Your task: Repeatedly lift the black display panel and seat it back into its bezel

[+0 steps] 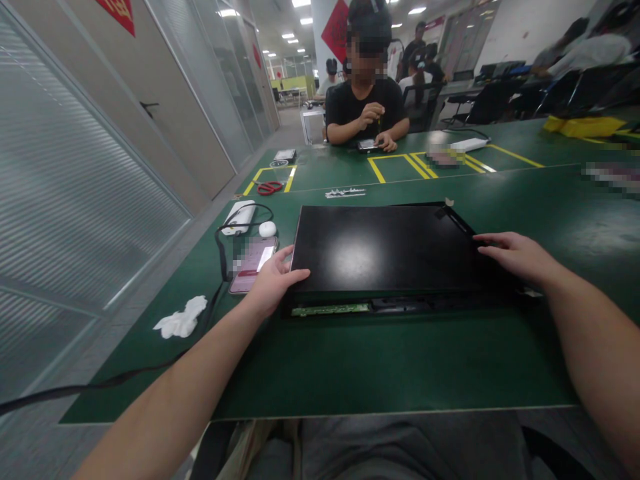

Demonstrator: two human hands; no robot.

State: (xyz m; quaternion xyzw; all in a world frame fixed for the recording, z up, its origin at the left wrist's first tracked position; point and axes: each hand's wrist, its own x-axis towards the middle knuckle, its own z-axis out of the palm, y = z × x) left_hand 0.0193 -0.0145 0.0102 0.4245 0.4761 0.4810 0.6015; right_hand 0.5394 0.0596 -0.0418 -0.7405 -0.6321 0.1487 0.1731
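A flat black screen panel lies over a black frame on the green table. The panel sits shifted to the left, so the frame's far right corner shows beyond it. Along the near side, a green circuit board strip is exposed. My left hand grips the panel's left edge, thumb on top and fingers at the side. At the right edge, my right hand is closed with thumb and fingers on the panel, close to the frame's side. The undersides of both grips are hidden.
Left of the panel are a phone, a white earbud case, a white power bank, a black cable and crumpled tissue. Farther back lie red-handled scissors and small strips. A person works opposite.
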